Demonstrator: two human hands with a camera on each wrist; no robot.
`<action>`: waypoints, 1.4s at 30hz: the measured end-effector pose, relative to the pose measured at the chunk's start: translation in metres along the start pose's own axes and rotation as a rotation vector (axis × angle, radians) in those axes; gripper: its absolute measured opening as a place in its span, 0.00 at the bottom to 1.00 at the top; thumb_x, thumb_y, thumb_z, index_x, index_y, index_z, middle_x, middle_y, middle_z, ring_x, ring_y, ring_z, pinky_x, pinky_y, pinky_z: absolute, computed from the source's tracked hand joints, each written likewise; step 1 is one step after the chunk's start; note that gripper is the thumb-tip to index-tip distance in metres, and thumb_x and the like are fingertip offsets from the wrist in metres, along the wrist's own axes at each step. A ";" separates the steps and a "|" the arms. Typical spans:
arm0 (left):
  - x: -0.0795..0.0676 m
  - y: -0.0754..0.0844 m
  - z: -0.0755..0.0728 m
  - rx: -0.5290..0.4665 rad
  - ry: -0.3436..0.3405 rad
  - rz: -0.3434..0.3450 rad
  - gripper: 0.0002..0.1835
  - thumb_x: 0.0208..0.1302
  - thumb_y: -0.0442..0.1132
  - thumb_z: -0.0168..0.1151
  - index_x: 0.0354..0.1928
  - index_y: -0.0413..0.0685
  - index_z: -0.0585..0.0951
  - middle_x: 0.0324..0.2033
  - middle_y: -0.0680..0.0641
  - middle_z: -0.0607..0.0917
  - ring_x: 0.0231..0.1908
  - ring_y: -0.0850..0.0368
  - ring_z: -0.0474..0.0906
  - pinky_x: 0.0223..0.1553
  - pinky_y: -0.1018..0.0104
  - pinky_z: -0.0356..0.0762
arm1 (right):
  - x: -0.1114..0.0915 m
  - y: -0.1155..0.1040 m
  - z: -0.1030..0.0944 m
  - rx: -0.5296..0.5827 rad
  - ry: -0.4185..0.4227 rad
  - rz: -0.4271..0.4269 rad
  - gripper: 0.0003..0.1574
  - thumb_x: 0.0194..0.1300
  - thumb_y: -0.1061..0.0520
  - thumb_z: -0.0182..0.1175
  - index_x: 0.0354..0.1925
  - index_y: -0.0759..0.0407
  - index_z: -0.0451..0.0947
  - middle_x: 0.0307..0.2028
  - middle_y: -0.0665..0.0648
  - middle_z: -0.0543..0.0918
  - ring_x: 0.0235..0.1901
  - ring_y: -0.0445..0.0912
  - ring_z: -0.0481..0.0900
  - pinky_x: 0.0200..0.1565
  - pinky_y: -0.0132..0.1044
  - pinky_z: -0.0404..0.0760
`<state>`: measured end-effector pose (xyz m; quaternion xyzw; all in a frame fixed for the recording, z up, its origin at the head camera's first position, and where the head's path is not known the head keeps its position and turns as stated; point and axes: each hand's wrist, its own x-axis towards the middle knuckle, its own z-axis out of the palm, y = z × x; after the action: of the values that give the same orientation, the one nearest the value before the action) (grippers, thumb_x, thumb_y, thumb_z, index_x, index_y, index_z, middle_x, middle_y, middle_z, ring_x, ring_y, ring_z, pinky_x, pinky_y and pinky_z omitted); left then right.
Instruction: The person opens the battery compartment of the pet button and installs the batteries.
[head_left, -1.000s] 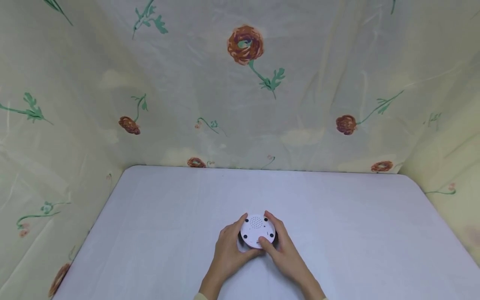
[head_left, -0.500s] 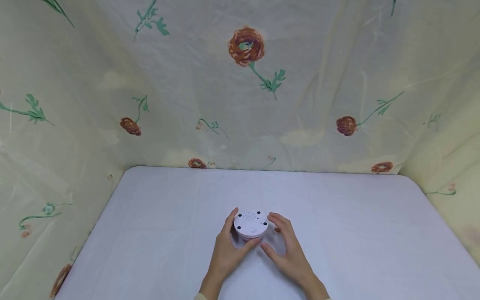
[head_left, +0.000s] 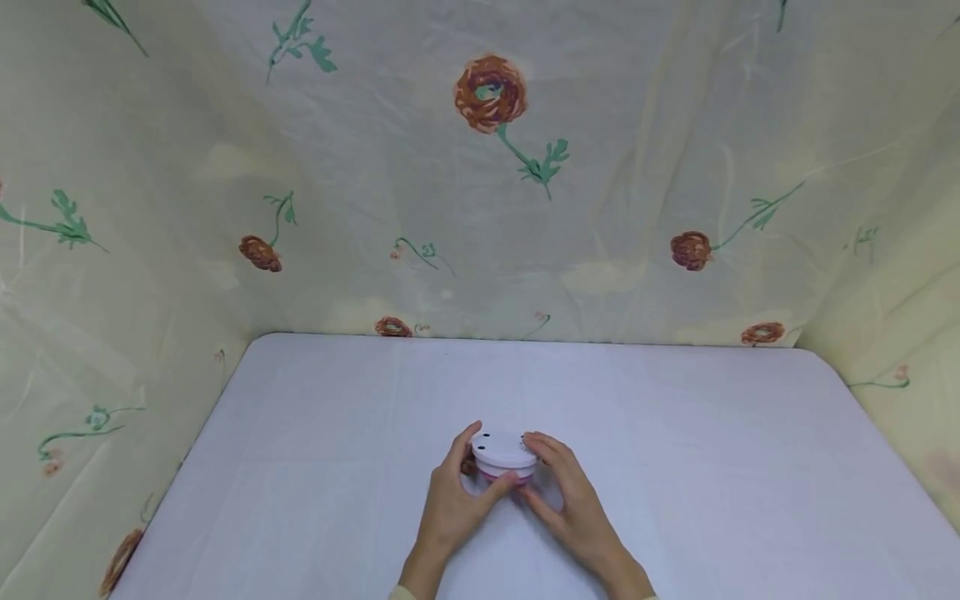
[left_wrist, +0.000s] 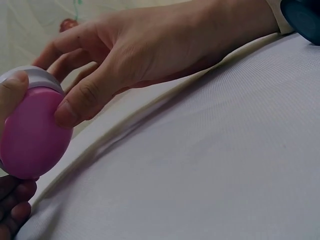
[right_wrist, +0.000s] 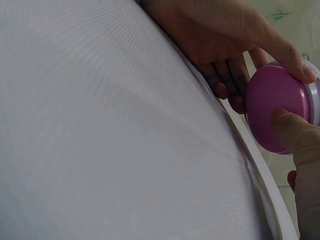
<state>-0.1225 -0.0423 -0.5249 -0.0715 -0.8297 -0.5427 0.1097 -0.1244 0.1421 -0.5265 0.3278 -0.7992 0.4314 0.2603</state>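
Observation:
A round device (head_left: 504,450) with a flat white base, small black feet and a domed pink part is held above the table's front half. In the left wrist view the pink dome (left_wrist: 37,132) faces the camera. My left hand (head_left: 453,500) grips the left side, its thumb along the front rim and its fingers round the far side and below. My right hand (head_left: 573,508) holds the right side, fingertips at the white base and thumb on the pink part. In the right wrist view the right thumb (right_wrist: 290,127) presses the pink dome (right_wrist: 275,105).
A white cloth covers the table (head_left: 300,433). Behind it and at both sides hangs a pale curtain (head_left: 600,167) printed with flowers. The table's rounded far corners meet that curtain.
My right hand came off the device, then took hold of it again. The device has tilted, so its white base shows more edge-on and the pink part appears beneath.

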 end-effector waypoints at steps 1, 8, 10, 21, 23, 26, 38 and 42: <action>0.000 0.000 0.000 -0.001 -0.002 0.004 0.43 0.47 0.60 0.70 0.65 0.56 0.67 0.38 0.58 0.82 0.34 0.64 0.73 0.38 0.72 0.73 | 0.000 0.000 0.000 -0.009 0.004 -0.002 0.44 0.44 0.67 0.71 0.61 0.67 0.67 0.58 0.65 0.73 0.61 0.51 0.68 0.65 0.24 0.62; 0.000 -0.001 0.000 0.005 -0.012 0.012 0.41 0.48 0.60 0.70 0.64 0.55 0.69 0.38 0.57 0.83 0.34 0.64 0.73 0.38 0.72 0.73 | 0.001 -0.002 -0.002 -0.030 0.009 0.001 0.38 0.47 0.69 0.68 0.58 0.64 0.71 0.55 0.62 0.76 0.57 0.51 0.72 0.62 0.22 0.65; 0.000 -0.001 0.000 0.004 -0.011 0.011 0.40 0.48 0.60 0.70 0.63 0.54 0.69 0.39 0.57 0.83 0.34 0.63 0.74 0.39 0.72 0.74 | 0.001 -0.002 -0.002 -0.032 0.010 -0.001 0.37 0.47 0.69 0.68 0.58 0.63 0.71 0.55 0.61 0.76 0.57 0.51 0.72 0.62 0.22 0.66; 0.004 -0.002 0.002 -0.020 -0.012 0.047 0.39 0.51 0.57 0.69 0.63 0.50 0.69 0.48 0.52 0.80 0.44 0.62 0.78 0.45 0.70 0.78 | -0.003 0.003 -0.004 0.045 0.009 0.154 0.36 0.52 0.68 0.67 0.60 0.59 0.70 0.53 0.56 0.78 0.54 0.42 0.77 0.58 0.23 0.71; 0.004 -0.002 0.002 -0.033 -0.012 0.054 0.39 0.52 0.56 0.69 0.64 0.50 0.69 0.50 0.53 0.79 0.47 0.61 0.77 0.46 0.69 0.78 | -0.004 0.002 -0.005 0.084 0.008 0.231 0.35 0.53 0.66 0.66 0.60 0.58 0.69 0.53 0.55 0.79 0.53 0.39 0.78 0.56 0.24 0.73; 0.003 -0.002 0.000 -0.077 -0.035 0.052 0.37 0.52 0.53 0.70 0.64 0.53 0.68 0.52 0.54 0.78 0.51 0.59 0.76 0.48 0.68 0.78 | -0.006 0.001 -0.006 0.153 0.026 0.313 0.33 0.54 0.66 0.65 0.59 0.59 0.69 0.51 0.59 0.80 0.51 0.36 0.79 0.54 0.27 0.76; 0.002 0.017 -0.010 -0.316 -0.128 0.000 0.39 0.53 0.35 0.70 0.67 0.43 0.63 0.50 0.46 0.80 0.51 0.57 0.76 0.52 0.64 0.76 | -0.009 -0.002 -0.008 0.402 -0.028 0.483 0.27 0.61 0.65 0.61 0.58 0.64 0.67 0.48 0.65 0.80 0.47 0.36 0.81 0.47 0.30 0.81; 0.002 0.028 -0.016 -0.342 -0.143 -0.024 0.40 0.54 0.35 0.69 0.68 0.40 0.62 0.47 0.46 0.80 0.47 0.60 0.76 0.51 0.66 0.77 | -0.008 -0.002 -0.008 0.438 -0.041 0.473 0.27 0.62 0.66 0.59 0.59 0.66 0.66 0.47 0.67 0.79 0.44 0.37 0.82 0.45 0.30 0.82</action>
<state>-0.1163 -0.0455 -0.4940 -0.1175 -0.7316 -0.6708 0.0302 -0.1168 0.1502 -0.5269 0.1897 -0.7466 0.6348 0.0600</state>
